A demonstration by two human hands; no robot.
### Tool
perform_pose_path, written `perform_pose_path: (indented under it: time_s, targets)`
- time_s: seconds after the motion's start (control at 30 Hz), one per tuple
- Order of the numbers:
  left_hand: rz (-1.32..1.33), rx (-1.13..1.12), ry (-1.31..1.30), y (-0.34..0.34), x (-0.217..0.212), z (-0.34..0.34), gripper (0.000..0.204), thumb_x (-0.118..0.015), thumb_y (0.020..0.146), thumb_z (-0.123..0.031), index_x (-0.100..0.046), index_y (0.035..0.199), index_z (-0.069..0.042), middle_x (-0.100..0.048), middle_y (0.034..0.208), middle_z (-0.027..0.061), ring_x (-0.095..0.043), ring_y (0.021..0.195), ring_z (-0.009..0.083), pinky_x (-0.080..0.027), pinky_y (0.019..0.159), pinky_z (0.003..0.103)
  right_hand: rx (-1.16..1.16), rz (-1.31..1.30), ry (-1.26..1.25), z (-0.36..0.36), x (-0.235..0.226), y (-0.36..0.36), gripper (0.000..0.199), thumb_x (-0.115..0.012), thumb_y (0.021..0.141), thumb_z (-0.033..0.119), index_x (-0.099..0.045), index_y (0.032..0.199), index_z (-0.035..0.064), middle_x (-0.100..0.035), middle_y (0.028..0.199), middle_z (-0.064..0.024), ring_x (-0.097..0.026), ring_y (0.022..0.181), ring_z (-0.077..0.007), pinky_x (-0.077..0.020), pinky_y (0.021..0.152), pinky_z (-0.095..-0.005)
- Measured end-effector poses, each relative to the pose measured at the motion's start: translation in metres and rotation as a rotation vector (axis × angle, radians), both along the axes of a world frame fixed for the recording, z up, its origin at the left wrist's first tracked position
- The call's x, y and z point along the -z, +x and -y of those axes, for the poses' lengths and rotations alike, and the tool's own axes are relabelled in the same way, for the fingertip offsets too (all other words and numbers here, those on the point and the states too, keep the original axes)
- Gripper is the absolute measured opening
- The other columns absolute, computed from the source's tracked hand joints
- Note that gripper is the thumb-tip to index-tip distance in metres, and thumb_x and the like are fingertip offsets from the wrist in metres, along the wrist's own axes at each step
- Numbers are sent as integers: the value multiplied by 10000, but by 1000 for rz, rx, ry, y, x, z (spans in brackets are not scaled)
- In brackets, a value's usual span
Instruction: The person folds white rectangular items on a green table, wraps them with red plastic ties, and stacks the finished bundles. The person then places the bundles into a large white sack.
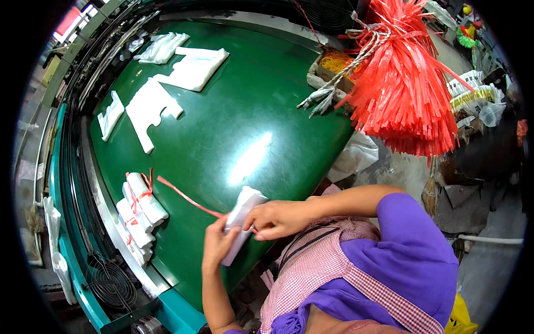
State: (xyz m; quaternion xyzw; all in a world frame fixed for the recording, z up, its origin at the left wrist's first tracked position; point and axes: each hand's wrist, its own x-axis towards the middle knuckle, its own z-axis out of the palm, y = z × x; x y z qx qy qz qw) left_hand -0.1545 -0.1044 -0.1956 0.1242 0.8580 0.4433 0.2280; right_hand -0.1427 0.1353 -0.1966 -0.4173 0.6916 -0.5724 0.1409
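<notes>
The left hand (pixel 218 240) and right hand (pixel 276 218) both close on a roll of bags (pixel 240 216) at the tabletop (pixel 222 128) edge. It looks soft and light. Hold its middle, where the red string (pixel 186 196) crosses.

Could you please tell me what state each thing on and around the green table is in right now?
Left hand: gripping the roll from below.
Right hand: closed on the roll and strap.
Roll: folded white bags, held, not yet tied.
Strap: red, loose, trailing across the table.
Tied bundles: bound with red strap, stacked.
Flat bags: unfolded, lying flat.
Strap bunch: hanging.
</notes>
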Motion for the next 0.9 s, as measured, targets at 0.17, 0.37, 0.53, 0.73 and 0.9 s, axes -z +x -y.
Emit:
perform_pose_path:
  time_s: [0.17,0.37,0.53,0.73,0.9]
  targets:
    - [-633,-9,-131,13,10,-30,469,-672,770,-32,-568,1225,8,-621,998,169,-537,929,295,-449,832,373,13,937,-163,17,4,-39,267,-503,923,192,-656,990,-15,-649,855,-69,-603,748,-115,-503,679,-263]
    - [-293,-322,425,19,37,-7,151,-621,878,-47,-674,991,38,-620,845,30,-494,669,38,-380,573,184,179,-389,387,24,14,-15,167,-586,778,70,-610,912,-27,-580,906,-151,-610,815,-284,-516,612,-360]
    - [-195,-450,525,15,39,-9,80,-620,870,-37,-651,895,33,-625,788,36,-538,648,81,-420,577,217,186,-729,236,33,11,-12,136,-599,766,145,-594,783,11,-540,890,-139,-602,817,-299,-524,613,-411]
    - [-486,-249,276,11,32,-17,114,-632,780,21,-626,888,-14,-623,809,100,-612,712,206,-481,642,290,55,257,218,38,8,-40,191,-566,806,174,-654,790,5,-580,616,-108,-588,580,-174,-458,504,-345]
    - [-844,-85,278,33,42,-18,146,-654,730,-18,-595,862,-33,-561,1018,130,-571,899,280,-488,748,372,117,335,142,48,12,-49,185,-540,845,24,-648,992,-10,-617,795,-90,-581,641,-191,-467,586,-294]
